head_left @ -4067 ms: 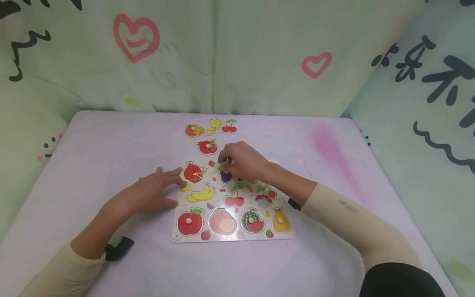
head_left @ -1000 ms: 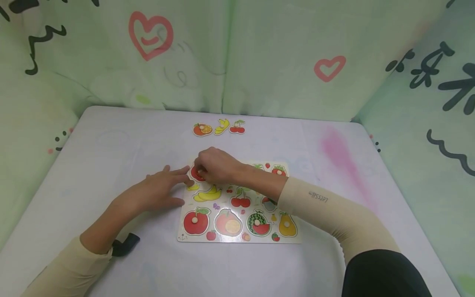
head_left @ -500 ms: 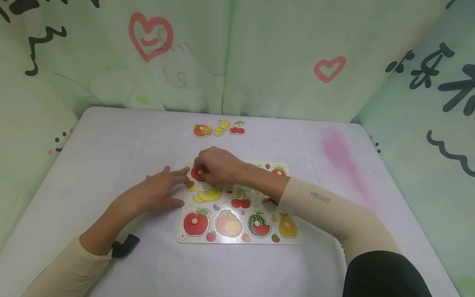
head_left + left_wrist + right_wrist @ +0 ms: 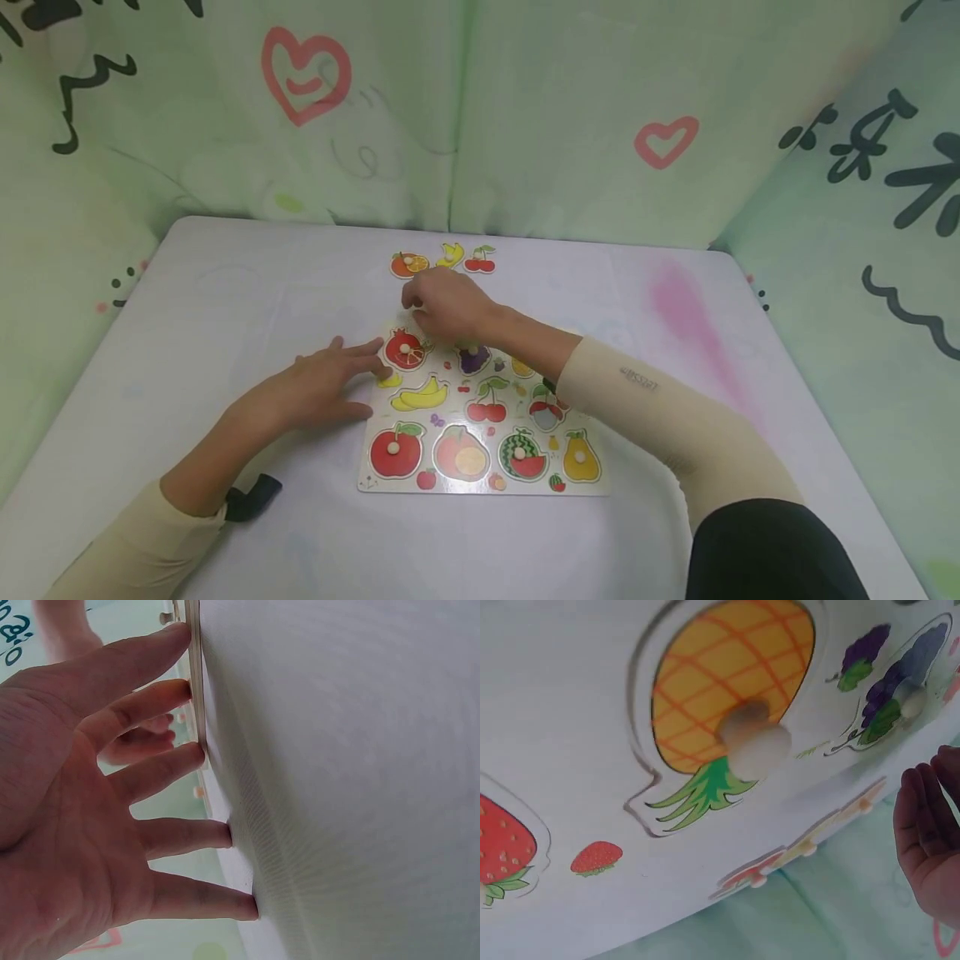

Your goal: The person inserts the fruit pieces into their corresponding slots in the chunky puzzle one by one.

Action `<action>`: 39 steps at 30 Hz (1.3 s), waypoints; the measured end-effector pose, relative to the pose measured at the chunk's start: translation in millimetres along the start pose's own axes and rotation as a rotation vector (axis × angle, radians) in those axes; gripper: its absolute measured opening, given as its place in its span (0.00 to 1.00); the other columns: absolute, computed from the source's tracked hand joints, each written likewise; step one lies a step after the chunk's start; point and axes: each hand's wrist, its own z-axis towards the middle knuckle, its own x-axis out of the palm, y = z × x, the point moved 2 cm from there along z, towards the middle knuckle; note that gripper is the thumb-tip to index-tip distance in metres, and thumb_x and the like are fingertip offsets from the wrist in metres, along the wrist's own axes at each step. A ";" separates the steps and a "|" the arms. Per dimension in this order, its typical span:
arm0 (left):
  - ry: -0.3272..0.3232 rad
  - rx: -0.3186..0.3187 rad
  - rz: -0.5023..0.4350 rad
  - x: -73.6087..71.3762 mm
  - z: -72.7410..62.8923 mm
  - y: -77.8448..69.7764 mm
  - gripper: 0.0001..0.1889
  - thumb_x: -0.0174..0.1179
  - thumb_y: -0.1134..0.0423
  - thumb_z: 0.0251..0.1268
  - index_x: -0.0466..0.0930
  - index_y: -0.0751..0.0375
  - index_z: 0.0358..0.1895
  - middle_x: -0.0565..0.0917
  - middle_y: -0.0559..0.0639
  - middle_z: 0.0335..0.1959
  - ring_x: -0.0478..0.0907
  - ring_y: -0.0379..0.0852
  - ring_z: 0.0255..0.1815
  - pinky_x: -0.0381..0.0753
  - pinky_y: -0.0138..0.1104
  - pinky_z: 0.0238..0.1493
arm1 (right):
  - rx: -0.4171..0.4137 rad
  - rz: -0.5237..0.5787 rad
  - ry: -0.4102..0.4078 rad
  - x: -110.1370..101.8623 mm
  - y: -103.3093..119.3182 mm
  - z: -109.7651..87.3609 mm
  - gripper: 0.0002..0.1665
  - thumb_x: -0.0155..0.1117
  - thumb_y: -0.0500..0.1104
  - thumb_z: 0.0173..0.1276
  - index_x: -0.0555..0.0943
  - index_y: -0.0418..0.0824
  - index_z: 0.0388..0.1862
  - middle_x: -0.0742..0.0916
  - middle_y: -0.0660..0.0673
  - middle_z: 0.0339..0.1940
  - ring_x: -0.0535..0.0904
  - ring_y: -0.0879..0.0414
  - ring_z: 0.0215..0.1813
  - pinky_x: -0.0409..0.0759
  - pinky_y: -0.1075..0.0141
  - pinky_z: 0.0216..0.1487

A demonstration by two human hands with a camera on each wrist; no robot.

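Observation:
A wooden knob puzzle board point(image 4: 525, 489) with fruit pictures lies on the table. My left hand point(image 4: 322, 383) is spread, its fingertips touching the board's left edge, as the left wrist view also shows. My right hand point(image 4: 450, 304) hovers over the far edge with loosely bent fingers and nothing visible between them. Just in front of it, the pomegranate piece point(image 4: 405, 348) sits in the upper left recess. Beyond the hand lie loose orange point(image 4: 408, 264), banana point(image 4: 452, 253) and cherry point(image 4: 480, 260) pieces. In the right wrist view, the pineapple piece point(image 4: 727, 682) and grape piece point(image 4: 907, 675) show knobs.
Apple point(image 4: 395, 450), watermelon point(image 4: 522, 454) and pear point(image 4: 581, 457) pieces sit along the near row. Banana point(image 4: 420, 394) and cherry point(image 4: 487, 402) recesses show printed pictures without knobs. A green curtain point(image 4: 540, 167) hangs behind the table point(image 4: 262, 275).
The pomegranate piece, loose beyond the board 4.1 seconds ago, is now in its recess. My right hand has left it and moved away from me, towards the loose pieces. My left hand stays put.

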 end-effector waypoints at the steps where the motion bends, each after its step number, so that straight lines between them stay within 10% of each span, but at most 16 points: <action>1: 0.001 -0.001 0.000 -0.2 -0.5 0.1 0.27 0.76 0.55 0.60 0.82 0.44 0.64 0.64 0.57 0.82 0.52 0.81 0.80 0.57 0.83 0.63 | 0.007 0.002 -0.012 -1.4 -2.1 3.9 0.15 0.66 0.42 0.75 0.87 0.43 0.58 0.90 0.47 0.56 0.84 0.54 0.55 0.84 0.64 0.59; 11: 0.012 -0.001 0.001 -3.5 -2.1 0.4 0.27 0.76 0.56 0.60 0.82 0.44 0.64 0.64 0.56 0.83 0.52 0.80 0.81 0.57 0.83 0.63 | 0.070 -0.022 -0.104 -16.0 -15.5 48.2 0.11 0.64 0.35 0.72 0.88 0.40 0.49 0.88 0.46 0.44 0.80 0.52 0.46 0.83 0.61 0.50; 18: 0.009 0.008 0.006 -3.3 0.4 -0.4 0.27 0.75 0.55 0.61 0.82 0.43 0.64 0.64 0.54 0.83 0.52 0.79 0.81 0.58 0.83 0.63 | 0.120 -0.022 -0.087 -20.9 -19.5 71.8 0.19 0.62 0.36 0.76 0.85 0.40 0.63 0.86 0.44 0.61 0.79 0.50 0.64 0.79 0.59 0.67; 39: 0.022 -0.023 0.013 0.1 2.2 1.5 0.28 0.76 0.54 0.60 0.81 0.43 0.66 0.64 0.54 0.83 0.52 0.79 0.81 0.57 0.83 0.64 | 0.081 -0.011 -0.084 -9.2 -27.2 81.9 0.09 0.64 0.32 0.73 0.89 0.36 0.47 0.88 0.43 0.45 0.80 0.52 0.45 0.83 0.64 0.48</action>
